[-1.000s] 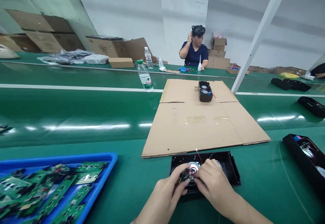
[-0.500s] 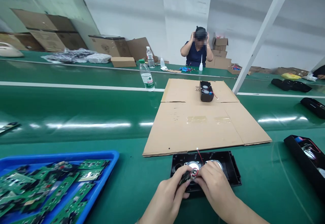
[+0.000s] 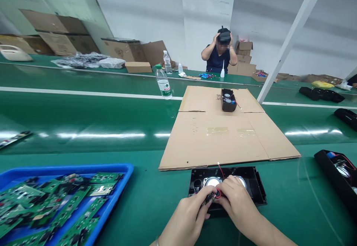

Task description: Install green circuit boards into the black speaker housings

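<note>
A black speaker housing (image 3: 258, 186) with two round silver speakers lies on the green table in front of me. Over its front left part, my left hand (image 3: 192, 210) pinches a small dark circuit board (image 3: 209, 198). Close against it, my right hand (image 3: 237, 203) has its thumb and fingers closed on the red wire (image 3: 218, 193) beside the board. A thin red wire with a white connector (image 3: 219, 163) sticks up behind my fingers. My fingers hide the wire ends and part of the board.
At the left is a blue tray (image 3: 126, 171) of green circuit boards. A cardboard sheet (image 3: 195, 141) lies behind the housing, bearing another speaker unit (image 3: 228, 102). A black housing (image 3: 323, 160) is at the right. Beyond stand a bottle (image 3: 164, 84) and a seated person (image 3: 217, 58), hands at head.
The small board has turned slightly between my fingers, and its dark components now show more. My hands stay together over the housing. The whole view has shifted a little.
</note>
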A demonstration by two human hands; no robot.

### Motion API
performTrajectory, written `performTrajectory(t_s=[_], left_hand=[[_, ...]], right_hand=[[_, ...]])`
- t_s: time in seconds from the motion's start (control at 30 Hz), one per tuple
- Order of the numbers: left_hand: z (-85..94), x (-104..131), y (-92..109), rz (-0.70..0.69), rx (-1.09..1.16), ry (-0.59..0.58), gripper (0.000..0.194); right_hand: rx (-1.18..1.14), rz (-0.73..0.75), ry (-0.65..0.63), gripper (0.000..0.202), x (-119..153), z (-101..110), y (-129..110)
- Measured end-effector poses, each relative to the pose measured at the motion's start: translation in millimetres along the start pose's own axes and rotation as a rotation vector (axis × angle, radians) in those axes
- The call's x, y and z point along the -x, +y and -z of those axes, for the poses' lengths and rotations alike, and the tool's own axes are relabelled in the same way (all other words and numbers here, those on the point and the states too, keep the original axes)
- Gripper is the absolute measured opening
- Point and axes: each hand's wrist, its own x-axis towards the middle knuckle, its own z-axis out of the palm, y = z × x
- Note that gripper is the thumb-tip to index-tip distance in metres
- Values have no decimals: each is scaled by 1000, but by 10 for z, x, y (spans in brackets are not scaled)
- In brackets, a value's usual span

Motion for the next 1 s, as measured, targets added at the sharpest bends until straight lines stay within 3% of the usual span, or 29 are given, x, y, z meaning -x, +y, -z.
performTrajectory(t_s=[0.07,0.2,0.4,0.63,0.8,1.0], left_hand=[[23,-19,-6,55,22,-13,24],[56,-57,-23,184,83,0,23],[14,-54,-32,222,36,142,18],[-4,-33,-11,217,104,148,17],[-6,-22,27,185,124,126,23],[12,-34,-34,190,119,73,30]], right_hand=[[-19,-60,4,5,-4,18,25],[-79,-174,28,20,-28,96,97],[-459,-426,2,11,-90,245,176],[-396,-163,-114,11,-66,257,71],[-207,-45,-22,8,-36,134,8],[-31,251,167,15,-15,31,55]])
